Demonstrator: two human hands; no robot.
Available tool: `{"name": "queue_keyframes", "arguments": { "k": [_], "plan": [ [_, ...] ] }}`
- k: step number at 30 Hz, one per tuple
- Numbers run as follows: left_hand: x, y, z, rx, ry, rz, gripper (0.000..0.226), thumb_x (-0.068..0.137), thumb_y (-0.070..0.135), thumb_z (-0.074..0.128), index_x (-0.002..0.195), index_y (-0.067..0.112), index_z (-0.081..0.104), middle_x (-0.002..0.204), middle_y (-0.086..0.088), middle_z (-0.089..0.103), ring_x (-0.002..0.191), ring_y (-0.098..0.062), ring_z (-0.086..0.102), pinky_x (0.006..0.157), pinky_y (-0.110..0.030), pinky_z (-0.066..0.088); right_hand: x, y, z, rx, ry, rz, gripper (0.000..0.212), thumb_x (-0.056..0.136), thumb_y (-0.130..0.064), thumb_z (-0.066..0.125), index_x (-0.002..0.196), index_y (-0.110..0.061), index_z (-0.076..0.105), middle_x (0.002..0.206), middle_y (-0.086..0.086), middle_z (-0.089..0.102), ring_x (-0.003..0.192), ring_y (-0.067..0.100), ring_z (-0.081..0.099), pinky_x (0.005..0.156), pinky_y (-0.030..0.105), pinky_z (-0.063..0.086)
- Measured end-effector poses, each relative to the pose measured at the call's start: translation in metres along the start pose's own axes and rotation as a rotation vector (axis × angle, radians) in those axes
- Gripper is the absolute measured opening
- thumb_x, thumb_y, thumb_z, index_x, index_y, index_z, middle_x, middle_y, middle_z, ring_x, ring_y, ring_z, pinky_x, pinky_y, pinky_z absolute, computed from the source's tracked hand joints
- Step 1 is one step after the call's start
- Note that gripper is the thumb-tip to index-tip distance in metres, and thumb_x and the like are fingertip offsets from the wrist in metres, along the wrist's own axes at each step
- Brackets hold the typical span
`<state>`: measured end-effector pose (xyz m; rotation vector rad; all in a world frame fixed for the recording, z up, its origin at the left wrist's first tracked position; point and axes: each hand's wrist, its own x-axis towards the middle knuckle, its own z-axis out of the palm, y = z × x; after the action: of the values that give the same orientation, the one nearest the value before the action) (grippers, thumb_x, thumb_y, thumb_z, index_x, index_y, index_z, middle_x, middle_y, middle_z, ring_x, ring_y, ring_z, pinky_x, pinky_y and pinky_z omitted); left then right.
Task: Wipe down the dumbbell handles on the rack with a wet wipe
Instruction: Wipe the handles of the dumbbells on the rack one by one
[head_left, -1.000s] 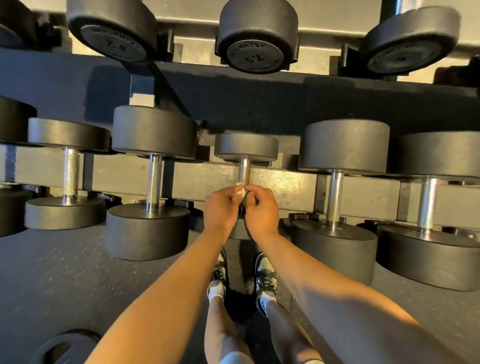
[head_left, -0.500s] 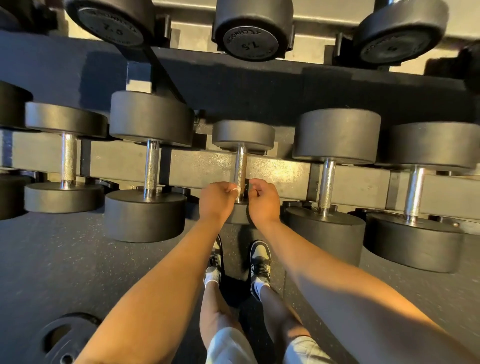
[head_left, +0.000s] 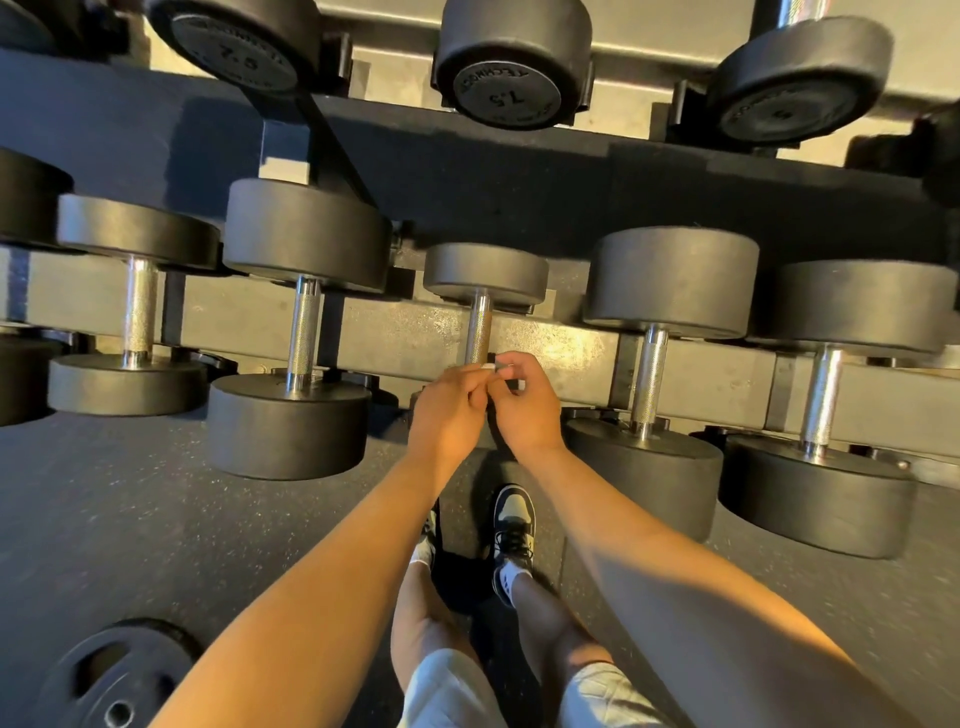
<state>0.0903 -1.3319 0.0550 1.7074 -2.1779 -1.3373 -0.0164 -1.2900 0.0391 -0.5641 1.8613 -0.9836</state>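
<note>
The upper-left dumbbell end (head_left: 236, 52) reads "7.5"; the upper-middle dumbbell end (head_left: 506, 96) reads "7.5" under a partly legible "TECHNO…".

I am looking at a gym's free-weight area. A dark two-tier rack (head_left: 519, 197) runs across the upper half of the frame, loaded with round-headed dumbbells (head_left: 304, 332), some stamped 7.5. Speckled black rubber flooring (head_left: 130, 493) fills the lower left, where a weight plate (head_left: 114, 675) lies flat in the corner.
</note>
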Motion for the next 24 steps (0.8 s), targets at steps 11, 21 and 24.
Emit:
{"name": "queue_keyframes", "arguments": {
  "k": [11, 21, 24],
  "plan": [
    [0.013, -0.010, 0.008, -0.129, 0.255, -0.112, 0.039, 0.106, 0.016, 0.037, 0.140, 0.023, 0.056, 0.115, 0.001, 0.070, 0.096, -0.006, 0.061, 0.085, -0.022, 0.049, 0.049, -0.035, 0.016, -0.005, 0.235, -0.099, 0.019, 0.095, -0.007, 0.063, 0.101, -0.024, 0.070, 0.109, -0.005, 0.062, 0.095, 0.002, 0.058, 0.082, 0.009, 0.042],
    [0.010, -0.028, 0.011, -0.142, 0.179, -0.072, 0.038, 0.107, 0.022, 0.039, 0.141, 0.024, 0.057, 0.105, 0.006, 0.072, 0.084, -0.005, 0.064, 0.076, -0.022, 0.051, 0.039, -0.018, 0.021, -0.240, 0.066, -0.180, 0.019, 0.094, -0.007, 0.066, 0.109, -0.013, 0.075, 0.105, -0.002, 0.060, 0.093, 0.003, 0.053, 0.082, -0.003, 0.035],
    [0.006, -0.034, 0.007, -0.176, 0.113, -0.070, 0.037, 0.107, 0.022, 0.039, 0.138, 0.021, 0.059, 0.117, 0.001, 0.070, 0.099, -0.009, 0.064, 0.092, -0.030, 0.053, 0.024, -0.010, 0.013, -0.271, -0.038, -0.063, 0.017, 0.093, -0.009, 0.068, 0.105, -0.017, 0.076, 0.106, -0.004, 0.064, 0.093, 0.003, 0.056, 0.089, 0.010, 0.044]
  ]
}}
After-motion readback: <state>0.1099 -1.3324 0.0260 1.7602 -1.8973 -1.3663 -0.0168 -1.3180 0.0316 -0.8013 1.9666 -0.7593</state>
